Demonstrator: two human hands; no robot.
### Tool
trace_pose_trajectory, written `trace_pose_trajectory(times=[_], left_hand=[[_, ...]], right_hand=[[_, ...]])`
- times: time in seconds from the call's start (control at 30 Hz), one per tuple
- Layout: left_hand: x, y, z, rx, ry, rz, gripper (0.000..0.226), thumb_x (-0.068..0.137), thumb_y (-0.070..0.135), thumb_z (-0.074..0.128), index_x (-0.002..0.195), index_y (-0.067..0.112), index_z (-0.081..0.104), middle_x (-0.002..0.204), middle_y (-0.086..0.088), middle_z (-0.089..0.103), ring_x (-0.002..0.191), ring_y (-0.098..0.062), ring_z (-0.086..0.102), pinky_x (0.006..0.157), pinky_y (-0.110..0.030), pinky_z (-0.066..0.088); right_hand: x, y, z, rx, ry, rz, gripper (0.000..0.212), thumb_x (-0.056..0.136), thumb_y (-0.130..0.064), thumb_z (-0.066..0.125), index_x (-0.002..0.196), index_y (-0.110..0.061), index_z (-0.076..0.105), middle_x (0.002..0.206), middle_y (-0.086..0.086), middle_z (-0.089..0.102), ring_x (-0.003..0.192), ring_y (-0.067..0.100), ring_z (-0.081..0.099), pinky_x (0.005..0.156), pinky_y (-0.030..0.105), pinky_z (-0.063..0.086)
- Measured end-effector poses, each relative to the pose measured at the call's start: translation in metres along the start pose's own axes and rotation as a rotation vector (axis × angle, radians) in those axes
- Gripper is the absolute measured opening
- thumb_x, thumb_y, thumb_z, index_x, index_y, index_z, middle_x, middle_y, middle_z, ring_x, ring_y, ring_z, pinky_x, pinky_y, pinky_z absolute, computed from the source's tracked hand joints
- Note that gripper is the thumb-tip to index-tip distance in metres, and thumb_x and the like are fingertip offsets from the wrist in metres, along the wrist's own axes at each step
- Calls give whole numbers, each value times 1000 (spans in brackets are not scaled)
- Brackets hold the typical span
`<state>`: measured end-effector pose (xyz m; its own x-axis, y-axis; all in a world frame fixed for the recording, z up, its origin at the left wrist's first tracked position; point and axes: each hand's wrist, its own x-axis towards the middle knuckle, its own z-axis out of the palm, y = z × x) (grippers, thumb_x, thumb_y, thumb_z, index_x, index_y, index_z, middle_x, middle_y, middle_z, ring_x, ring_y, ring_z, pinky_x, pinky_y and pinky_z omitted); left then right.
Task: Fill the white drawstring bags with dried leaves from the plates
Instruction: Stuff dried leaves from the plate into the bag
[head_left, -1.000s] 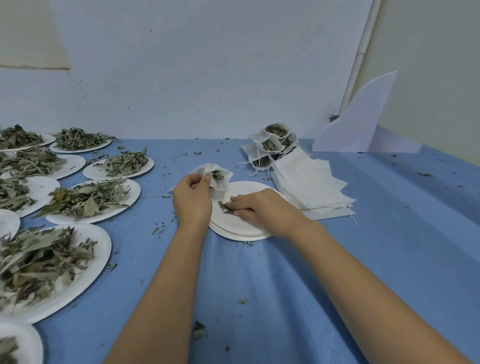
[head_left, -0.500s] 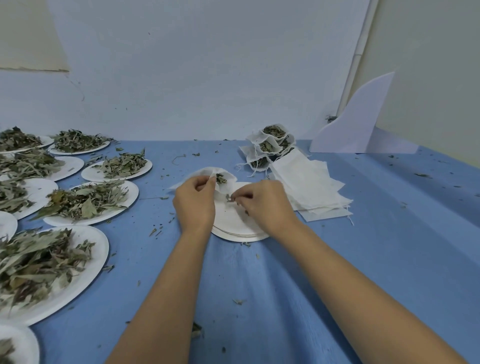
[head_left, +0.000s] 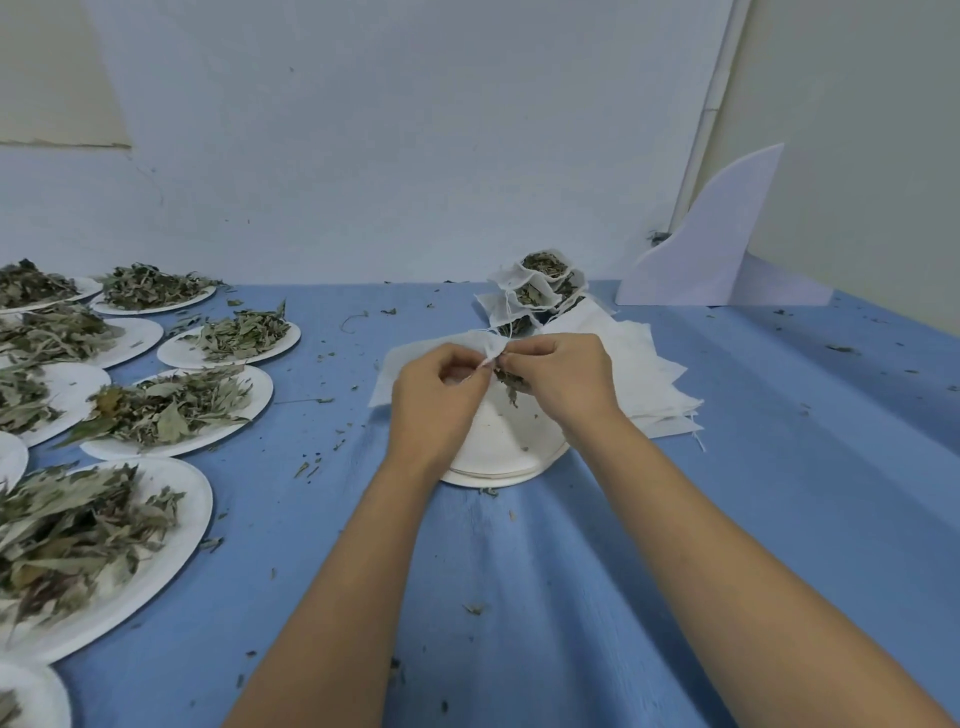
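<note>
My left hand (head_left: 441, 397) pinches the rim of a white drawstring bag (head_left: 415, 358) above a stack of emptied white plates (head_left: 506, 452). My right hand (head_left: 563, 379) pinches a small clump of dried leaves (head_left: 511, 382) right at the bag's mouth. The two hands almost touch. Several filled bags (head_left: 535, 293) stand in a cluster behind them. A pile of flat empty bags (head_left: 644, 374) lies to the right of my right hand.
Several white plates heaped with dried leaves (head_left: 171, 405) fill the left side of the blue tablecloth (head_left: 779, 493). Leaf crumbs are scattered over the cloth. A white curved board (head_left: 711, 244) leans at the back right against the wall.
My right hand lifted from the plate with a pinch of leaves and moved up to the bag's mouth. My left hand raised the bag a little.
</note>
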<state>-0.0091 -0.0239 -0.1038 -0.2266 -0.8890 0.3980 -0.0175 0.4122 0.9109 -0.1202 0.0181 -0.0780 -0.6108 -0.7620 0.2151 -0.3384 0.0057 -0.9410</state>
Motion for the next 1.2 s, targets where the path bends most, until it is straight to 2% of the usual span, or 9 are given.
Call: trace_pose_trajectory(times=[0.23, 0.43, 0.53, 0.63, 0.73, 0.8, 0.87, 1.0, 1.2], left_hand=[[-6, 3, 15, 48, -260, 30, 23, 83, 7, 63, 79, 27, 52, 74, 13, 55, 59, 7, 48, 59, -8, 37], [-7, 1, 19, 186, -91, 108, 30, 78, 13, 68, 72, 26, 42, 66, 11, 51, 56, 0, 45, 54, -12, 36], [-7, -1, 15, 176, -80, 83, 26, 81, 14, 64, 72, 25, 42, 65, 11, 48, 56, 3, 43, 53, -12, 35], [-7, 0, 13, 151, -44, 86, 26, 83, 9, 60, 70, 23, 43, 64, 10, 46, 54, 6, 42, 53, -10, 34], [-6, -1, 13, 113, 11, 74, 25, 89, 11, 56, 71, 20, 42, 63, 8, 45, 52, 3, 41, 51, -11, 34], [-5, -2, 12, 85, 41, 61, 21, 91, 13, 55, 74, 15, 42, 63, 6, 43, 52, -1, 38, 50, -13, 33], [-4, -3, 10, 73, 54, 51, 19, 91, 15, 56, 77, 13, 44, 65, 5, 43, 54, -4, 37, 50, -14, 33], [0, -5, 4, 77, 104, 61, 22, 91, 13, 58, 75, 15, 44, 65, 9, 46, 53, 7, 43, 53, -10, 35], [0, -3, 2, 24, 144, 42, 26, 91, 10, 58, 72, 19, 42, 67, 9, 45, 52, 10, 44, 53, -6, 35]], right_hand=[[8, 8, -4, 352, 56, 224, 26, 71, 3, 70, 62, -21, 70, 65, -1, 70, 66, 15, 66, 67, 27, 56], [-3, 6, 12, 283, 54, 150, 25, 70, -5, 69, 58, -27, 73, 70, -3, 71, 75, 15, 65, 86, 39, 55], [-10, 3, 16, 191, 64, 34, 20, 76, -9, 69, 70, -27, 76, 65, -15, 69, 70, 3, 63, 78, 27, 54], [-16, 1, 16, 87, 55, -48, 12, 83, -16, 67, 88, -16, 78, 78, -6, 73, 70, 6, 62, 74, 26, 51], [-21, -2, 19, 29, -43, -92, 25, 91, -19, 58, 82, -1, 73, 71, 12, 68, 56, 17, 51, 59, 34, 44], [-21, -6, 22, 59, -114, -45, 30, 92, -19, 53, 74, 2, 65, 59, 4, 58, 49, 8, 42, 52, 27, 36], [-21, -9, 23, 94, -148, -10, 30, 91, -19, 50, 69, -3, 62, 57, -3, 55, 52, 5, 45, 55, 23, 36], [-20, -10, 28, 165, -132, -57, 29, 90, -10, 42, 80, -1, 67, 88, 12, 71, 92, 27, 65, 92, 45, 48], [-19, -8, 21, 112, 83, -183, 16, 87, -11, 56, 93, -17, 69, 94, -3, 70, 90, 11, 65, 87, 35, 53]])
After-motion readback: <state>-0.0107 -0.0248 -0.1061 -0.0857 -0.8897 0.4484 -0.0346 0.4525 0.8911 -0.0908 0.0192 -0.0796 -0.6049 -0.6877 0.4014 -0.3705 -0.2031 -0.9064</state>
